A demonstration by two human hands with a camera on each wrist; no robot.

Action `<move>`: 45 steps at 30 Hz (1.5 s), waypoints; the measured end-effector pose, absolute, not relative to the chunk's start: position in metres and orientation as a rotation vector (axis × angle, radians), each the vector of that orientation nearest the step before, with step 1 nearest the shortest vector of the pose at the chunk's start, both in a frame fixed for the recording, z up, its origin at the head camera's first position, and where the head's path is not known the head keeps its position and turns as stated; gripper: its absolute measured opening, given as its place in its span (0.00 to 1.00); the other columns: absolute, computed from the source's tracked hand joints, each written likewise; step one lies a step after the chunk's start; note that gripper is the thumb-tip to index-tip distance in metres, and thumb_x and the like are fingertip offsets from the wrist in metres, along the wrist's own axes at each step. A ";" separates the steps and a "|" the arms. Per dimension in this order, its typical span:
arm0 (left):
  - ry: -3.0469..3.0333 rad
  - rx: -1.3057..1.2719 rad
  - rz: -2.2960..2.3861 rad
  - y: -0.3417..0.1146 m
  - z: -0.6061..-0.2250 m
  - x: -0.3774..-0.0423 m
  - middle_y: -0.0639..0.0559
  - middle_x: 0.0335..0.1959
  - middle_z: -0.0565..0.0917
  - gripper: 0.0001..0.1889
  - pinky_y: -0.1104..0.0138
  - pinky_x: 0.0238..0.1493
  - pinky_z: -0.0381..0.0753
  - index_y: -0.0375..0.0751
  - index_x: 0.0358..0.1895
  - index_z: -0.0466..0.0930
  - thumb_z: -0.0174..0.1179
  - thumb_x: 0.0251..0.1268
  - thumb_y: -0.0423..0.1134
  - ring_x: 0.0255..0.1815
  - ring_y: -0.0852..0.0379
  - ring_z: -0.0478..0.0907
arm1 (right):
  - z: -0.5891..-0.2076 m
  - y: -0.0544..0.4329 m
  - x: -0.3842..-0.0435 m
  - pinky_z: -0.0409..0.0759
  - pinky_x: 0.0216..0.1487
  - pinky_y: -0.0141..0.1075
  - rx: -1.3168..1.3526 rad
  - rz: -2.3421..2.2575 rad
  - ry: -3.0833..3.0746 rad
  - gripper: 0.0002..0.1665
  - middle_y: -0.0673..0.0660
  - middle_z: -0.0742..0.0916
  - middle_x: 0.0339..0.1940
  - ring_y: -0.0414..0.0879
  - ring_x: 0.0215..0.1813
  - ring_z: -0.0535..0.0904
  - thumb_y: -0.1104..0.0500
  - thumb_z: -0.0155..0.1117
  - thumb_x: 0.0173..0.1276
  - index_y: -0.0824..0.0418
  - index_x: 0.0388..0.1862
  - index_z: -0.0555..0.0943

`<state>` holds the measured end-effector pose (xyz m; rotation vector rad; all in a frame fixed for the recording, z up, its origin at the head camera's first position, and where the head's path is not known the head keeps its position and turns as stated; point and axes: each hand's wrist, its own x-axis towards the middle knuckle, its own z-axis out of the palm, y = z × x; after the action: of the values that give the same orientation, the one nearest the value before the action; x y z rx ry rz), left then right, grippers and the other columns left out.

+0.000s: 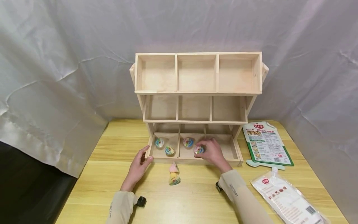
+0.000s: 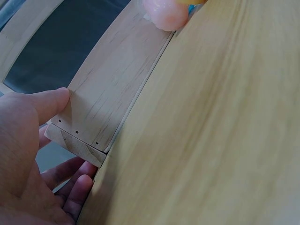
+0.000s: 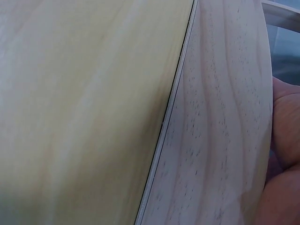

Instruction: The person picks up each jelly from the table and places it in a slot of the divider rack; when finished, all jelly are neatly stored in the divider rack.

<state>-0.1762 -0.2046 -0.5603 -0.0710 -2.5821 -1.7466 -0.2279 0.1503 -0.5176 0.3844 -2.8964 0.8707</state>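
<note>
A three-tier wooden shelf (image 1: 198, 92) stands on the table, each tier split into three compartments. Over the middle bottom compartment, my right hand (image 1: 213, 151) pinches a small jelly cup (image 1: 199, 150) with a printed lid. Another jelly cup (image 1: 188, 142) lies beside it, and two more sit in the bottom left compartment. My left hand (image 1: 137, 168) holds the shelf's bottom left front corner, thumb (image 2: 54, 104) on the front board and fingers round the side. Only part of the right hand (image 3: 286, 136) shows in its wrist view, behind the front board; the cup is hidden there.
A pink jelly cup (image 1: 174, 168) and a yellow one (image 1: 174, 179) lie on the table before the shelf. To the right are a green-and-white packet (image 1: 267, 143), a pale green spoon (image 1: 265, 164) and a white spouted pouch (image 1: 288, 197). Grey curtains hang around the table.
</note>
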 end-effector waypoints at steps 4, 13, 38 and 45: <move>-2.578 -0.067 -1.738 -0.204 -0.559 -0.176 0.36 0.60 0.79 0.32 0.69 0.51 0.76 0.51 0.79 0.65 0.63 0.76 0.43 0.53 0.49 0.79 | -0.518 0.150 -0.228 0.75 0.61 0.56 0.402 0.876 -2.887 0.33 0.55 0.90 0.52 0.56 0.56 0.79 0.49 0.90 0.43 0.53 0.50 0.90; -2.602 -0.071 -1.742 -0.197 -0.529 -0.164 0.31 0.59 0.79 0.32 0.69 0.50 0.76 0.39 0.79 0.64 0.62 0.76 0.36 0.52 0.47 0.80 | -0.518 0.151 -0.228 0.71 0.66 0.60 0.414 0.892 -2.899 0.33 0.56 0.90 0.55 0.61 0.60 0.79 0.47 0.89 0.45 0.53 0.52 0.89; -2.580 -0.071 -1.723 -0.203 -0.559 -0.176 0.36 0.60 0.80 0.31 0.69 0.51 0.76 0.49 0.78 0.65 0.63 0.76 0.42 0.52 0.51 0.77 | -0.517 0.152 -0.226 0.75 0.61 0.58 0.364 0.957 -2.900 0.34 0.56 0.89 0.55 0.59 0.57 0.77 0.47 0.89 0.45 0.53 0.52 0.89; -2.609 -0.070 -1.743 -0.197 -0.531 -0.164 0.32 0.59 0.79 0.32 0.68 0.51 0.76 0.40 0.79 0.63 0.61 0.77 0.38 0.52 0.49 0.79 | -0.519 0.153 -0.226 0.74 0.61 0.59 0.362 0.975 -2.905 0.35 0.57 0.89 0.58 0.59 0.58 0.77 0.47 0.89 0.45 0.54 0.54 0.89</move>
<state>-0.1643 -0.1970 -0.5306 -0.0700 -2.6091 -1.7432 -0.2263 0.1528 -0.5187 0.3621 -2.9045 0.9747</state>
